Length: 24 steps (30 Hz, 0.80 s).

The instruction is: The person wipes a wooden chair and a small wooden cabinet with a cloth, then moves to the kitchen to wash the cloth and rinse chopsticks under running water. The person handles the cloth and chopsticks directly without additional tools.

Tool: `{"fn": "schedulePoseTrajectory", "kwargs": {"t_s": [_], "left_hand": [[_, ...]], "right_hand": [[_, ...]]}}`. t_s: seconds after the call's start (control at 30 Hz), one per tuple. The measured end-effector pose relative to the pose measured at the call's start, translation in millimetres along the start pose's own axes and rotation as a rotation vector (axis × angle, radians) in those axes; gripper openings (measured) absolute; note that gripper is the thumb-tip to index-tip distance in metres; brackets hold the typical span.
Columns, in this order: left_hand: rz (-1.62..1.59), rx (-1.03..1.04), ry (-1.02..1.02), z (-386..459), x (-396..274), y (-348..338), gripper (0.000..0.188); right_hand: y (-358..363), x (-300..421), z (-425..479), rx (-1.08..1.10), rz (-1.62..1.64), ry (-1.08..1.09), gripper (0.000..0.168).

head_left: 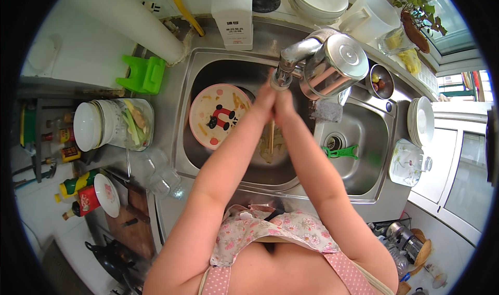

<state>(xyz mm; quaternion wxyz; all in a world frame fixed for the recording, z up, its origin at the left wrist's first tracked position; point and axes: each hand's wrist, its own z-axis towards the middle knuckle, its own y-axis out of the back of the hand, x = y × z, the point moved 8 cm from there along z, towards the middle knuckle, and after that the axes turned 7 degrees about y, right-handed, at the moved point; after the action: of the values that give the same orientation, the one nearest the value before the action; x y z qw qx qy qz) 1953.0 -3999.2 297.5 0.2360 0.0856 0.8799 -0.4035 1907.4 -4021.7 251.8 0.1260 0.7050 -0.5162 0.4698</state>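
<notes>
My left hand (266,98) and my right hand (284,102) are pressed close together beneath the chrome faucet (287,63), over the left sink basin (241,174). The faucet head hides part of the fingers. Wooden chopsticks (271,137) show just below my hands; whether I hold them or they lie in the basin is unclear. Under them are wet, leafy-looking food scraps (269,151). Left of my hands, a round plate with a pink rim and a cat picture (220,117) rests in the basin, with yellowish food bits on it.
A green peeler (343,152) lies by the drain in the right basin (362,178). A grey sponge (327,111) hangs near the divider. Behind the sink stands a white pump bottle (232,22). Stacked white bowls (91,125) sit left, stacked plates (421,121) right.
</notes>
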Motion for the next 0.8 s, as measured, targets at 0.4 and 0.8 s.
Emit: {"fn": "schedulePoseTrajectory", "kwargs": {"t_s": [0.4,0.8], "left_hand": [[0.072,-0.034,-0.015,-9,-6,4,0.047],[0.113,-0.101,0.001,-23,6,-2,0.055]], "right_hand": [[-20,12,-40,0.042,-0.107,-0.02,0.078],[-6,21,-24,0.044,-0.126,-0.098,0.059]]}}
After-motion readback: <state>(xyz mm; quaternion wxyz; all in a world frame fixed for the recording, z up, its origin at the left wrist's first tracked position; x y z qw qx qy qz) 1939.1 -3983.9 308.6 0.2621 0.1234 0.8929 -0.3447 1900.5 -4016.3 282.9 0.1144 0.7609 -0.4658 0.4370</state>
